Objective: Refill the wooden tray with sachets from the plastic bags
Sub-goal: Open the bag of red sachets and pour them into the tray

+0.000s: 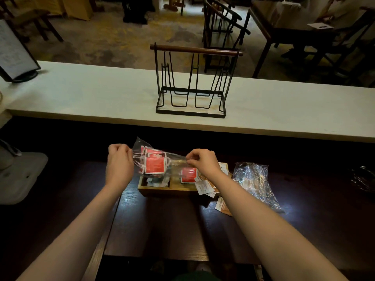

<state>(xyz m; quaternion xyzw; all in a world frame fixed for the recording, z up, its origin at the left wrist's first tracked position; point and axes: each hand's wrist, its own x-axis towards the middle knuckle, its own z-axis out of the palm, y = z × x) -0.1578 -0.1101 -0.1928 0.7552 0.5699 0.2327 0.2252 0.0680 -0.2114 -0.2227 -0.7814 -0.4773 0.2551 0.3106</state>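
Observation:
A clear plastic bag holding several red sachets hangs stretched sideways above the wooden tray. My left hand pinches the bag's left end and my right hand pinches its right end. One red sachet lies lower, over the tray's middle compartment. The tray's left compartment holds a few sachets, partly hidden by the bag. Brown and white sachets spill over the tray's right side onto the dark table.
A crumpled clear bag lies right of the tray. A black wire rack with a wooden handle stands on the pale counter behind. A grey stand base sits at left, a menu stand far left.

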